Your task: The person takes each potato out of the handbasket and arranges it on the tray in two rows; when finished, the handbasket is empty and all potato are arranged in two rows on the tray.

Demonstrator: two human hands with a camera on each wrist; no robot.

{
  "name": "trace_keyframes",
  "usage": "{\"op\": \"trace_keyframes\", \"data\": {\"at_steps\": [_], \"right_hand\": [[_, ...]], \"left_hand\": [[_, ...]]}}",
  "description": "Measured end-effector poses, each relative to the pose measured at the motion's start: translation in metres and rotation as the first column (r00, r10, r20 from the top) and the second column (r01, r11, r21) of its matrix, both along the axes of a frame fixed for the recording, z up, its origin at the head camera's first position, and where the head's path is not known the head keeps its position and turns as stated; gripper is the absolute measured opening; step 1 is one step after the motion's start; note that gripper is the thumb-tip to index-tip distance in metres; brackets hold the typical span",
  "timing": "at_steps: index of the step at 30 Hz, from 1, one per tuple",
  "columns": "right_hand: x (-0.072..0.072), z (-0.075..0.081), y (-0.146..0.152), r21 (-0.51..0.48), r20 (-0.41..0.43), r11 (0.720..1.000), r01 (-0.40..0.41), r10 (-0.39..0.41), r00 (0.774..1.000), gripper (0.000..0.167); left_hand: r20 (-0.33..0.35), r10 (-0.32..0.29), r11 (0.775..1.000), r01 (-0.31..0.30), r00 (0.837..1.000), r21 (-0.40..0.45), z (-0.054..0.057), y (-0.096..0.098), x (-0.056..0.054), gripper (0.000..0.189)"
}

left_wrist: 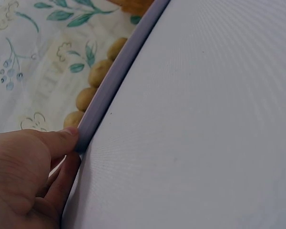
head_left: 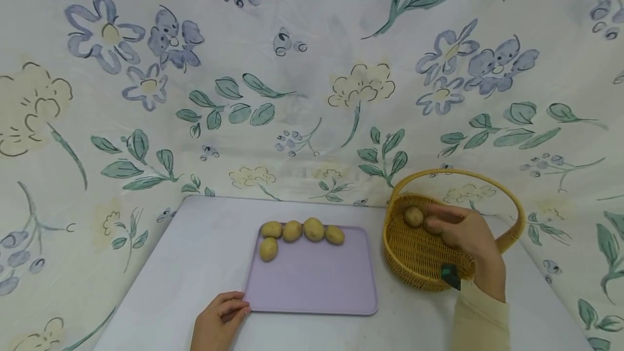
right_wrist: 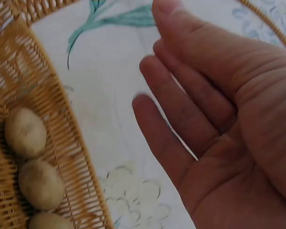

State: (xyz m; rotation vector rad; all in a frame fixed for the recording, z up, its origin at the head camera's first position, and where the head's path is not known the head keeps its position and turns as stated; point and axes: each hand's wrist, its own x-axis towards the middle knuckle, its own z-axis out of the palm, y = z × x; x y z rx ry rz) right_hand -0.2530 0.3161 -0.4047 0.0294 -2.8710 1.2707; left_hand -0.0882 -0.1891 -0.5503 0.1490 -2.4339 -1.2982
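Several potatoes (head_left: pixel 313 229) line the far edge of the lilac tray (head_left: pixel 312 280), with another potato (head_left: pixel 268 249) just below the row's left end. My left hand (head_left: pixel 219 321) grips the tray's near left corner, thumb and fingers on the rim (left_wrist: pixel 102 93). Over the wicker basket (head_left: pixel 397 264) on the right is my right hand (head_left: pixel 463 229), its fingers spread loosely. The right wrist view shows nothing in its palm (right_wrist: pixel 214 176). Inside the basket lie potatoes (right_wrist: pixel 26 132), three of them visible in that view; in the head view the hand partly covers them.
The basket's arched handle (head_left: pixel 458 172) stands up over it. Both tray and basket stand on a white table (head_left: pixel 190 253). A floral cloth (head_left: pixel 302 123) hangs behind and at the sides. A small dark object (head_left: pixel 450 275) sits at the right wrist.
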Motion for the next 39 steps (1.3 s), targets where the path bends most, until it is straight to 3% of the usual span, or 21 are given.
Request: {"op": "trace_keyframes", "data": {"at_steps": [8, 13, 20, 26, 31, 34, 39], "right_hand": [[-0.01, -0.015, 0.01, 0.015, 0.062, 0.997, 0.07, -0.071, 0.996, 0.078], [-0.016, -0.03, 0.016, 0.133, 0.085, 0.984, 0.118, -0.13, 0.988, 0.086], [-0.023, -0.043, 0.025, 0.241, 0.081, 0.966, 0.096, -0.119, 0.99, 0.071], [-0.024, -0.048, 0.027, 0.252, 0.15, 0.963, 0.097, -0.138, 0.979, 0.072], [-0.024, -0.053, 0.029, 0.29, 0.129, 0.953, 0.083, -0.125, 0.984, 0.061], [-0.022, -0.052, 0.031, 0.261, 0.107, 0.962, 0.078, -0.109, 0.988, 0.055], [-0.019, -0.047, 0.03, 0.134, 0.107, 0.989, 0.067, -0.082, 0.991, 0.052]], "left_hand": [[-0.004, 0.008, 1.0, -0.008, 1.0, 0.007, 0.0, 0.001, 0.0, 0.02], [0.005, 0.002, 1.0, -0.002, 1.0, 0.026, 0.0, 0.002, 0.001, 0.018], [-0.007, -0.003, 1.0, 0.003, 1.0, 0.015, 0.0, 0.002, 0.001, 0.019], [0.019, 0.003, 1.0, -0.003, 1.0, 0.025, 0.001, 0.0, 0.001, 0.02], [0.027, -0.007, 0.999, 0.006, 1.0, 0.035, 0.001, 0.0, 0.0, 0.019], [0.017, -0.013, 1.0, 0.013, 1.0, 0.026, 0.0, 0.0, 0.0, 0.017], [-0.012, -0.011, 1.0, 0.011, 1.0, 0.02, -0.002, 0.0, 0.0, 0.018]]}}
